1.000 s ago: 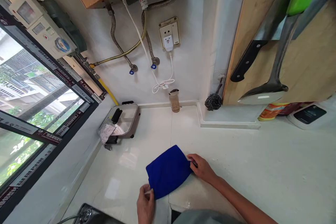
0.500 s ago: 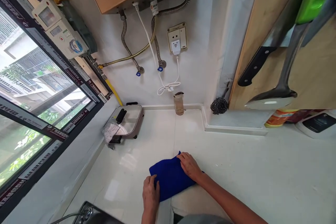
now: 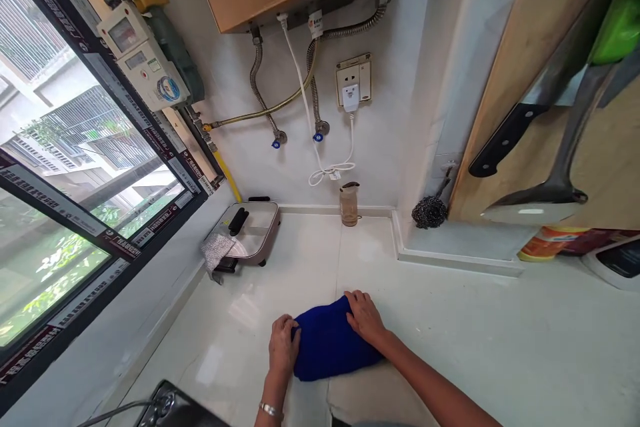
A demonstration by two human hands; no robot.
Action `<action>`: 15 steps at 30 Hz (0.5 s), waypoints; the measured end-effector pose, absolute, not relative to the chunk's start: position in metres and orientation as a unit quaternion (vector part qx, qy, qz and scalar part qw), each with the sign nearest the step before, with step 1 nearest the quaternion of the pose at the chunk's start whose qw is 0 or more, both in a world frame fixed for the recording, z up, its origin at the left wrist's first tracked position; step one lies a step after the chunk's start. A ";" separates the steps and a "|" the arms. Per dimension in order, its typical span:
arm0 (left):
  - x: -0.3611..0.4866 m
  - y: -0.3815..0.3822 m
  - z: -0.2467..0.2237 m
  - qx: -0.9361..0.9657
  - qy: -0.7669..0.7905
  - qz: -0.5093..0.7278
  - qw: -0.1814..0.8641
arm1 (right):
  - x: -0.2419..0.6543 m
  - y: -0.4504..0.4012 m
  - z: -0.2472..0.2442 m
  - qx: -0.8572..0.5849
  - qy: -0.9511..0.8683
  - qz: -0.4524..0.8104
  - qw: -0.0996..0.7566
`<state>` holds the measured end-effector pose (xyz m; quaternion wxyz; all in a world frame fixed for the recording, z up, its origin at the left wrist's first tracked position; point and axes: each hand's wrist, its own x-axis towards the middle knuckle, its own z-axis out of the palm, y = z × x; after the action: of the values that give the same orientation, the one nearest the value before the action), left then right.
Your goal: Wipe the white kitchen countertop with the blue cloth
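A folded dark blue cloth [image 3: 333, 341] lies on the white counter [image 3: 450, 340] near its front edge. At the cloth's left edge, my left hand [image 3: 284, 345] grips it with bent fingers; a silver bracelet shows on that wrist. My right hand [image 3: 365, 317] is at the cloth's upper right corner, fingers curled over the edge, thumb lying on the fabric. The fingertips of both hands are partly hidden.
A lidded pan-like appliance [image 3: 255, 230] with a grey cloth [image 3: 216, 250] stands back left, a small jar [image 3: 349, 205] by the back wall. A black device [image 3: 180, 407] sits front left. Knife [image 3: 507, 140] and spatula [image 3: 563, 160] hang at right.
The view has shifted a little, so the surroundings sit further right. The cloth's left corner beside my left hand looks more tucked in, and more of my left wrist shows.
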<state>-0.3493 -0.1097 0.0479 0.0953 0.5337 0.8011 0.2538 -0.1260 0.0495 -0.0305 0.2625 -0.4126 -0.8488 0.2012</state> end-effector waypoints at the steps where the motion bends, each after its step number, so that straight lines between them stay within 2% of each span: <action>1: -0.351 -0.108 0.050 0.537 0.800 0.248 0.102 | -0.127 0.053 -0.031 -0.418 -0.847 0.207 0.256; 7: -0.355 -0.106 0.062 0.535 0.803 0.219 0.145 | -0.127 0.061 -0.024 -0.416 -0.835 0.264 0.246; 15: -0.355 -0.107 0.086 0.528 0.817 0.149 0.179 | -0.110 0.041 0.010 -0.370 -0.817 0.312 0.314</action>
<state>-0.3549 -0.1072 0.0861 0.1789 0.5275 0.8171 0.1487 -0.1099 0.0413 0.0100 0.3140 -0.3697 -0.8168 0.3124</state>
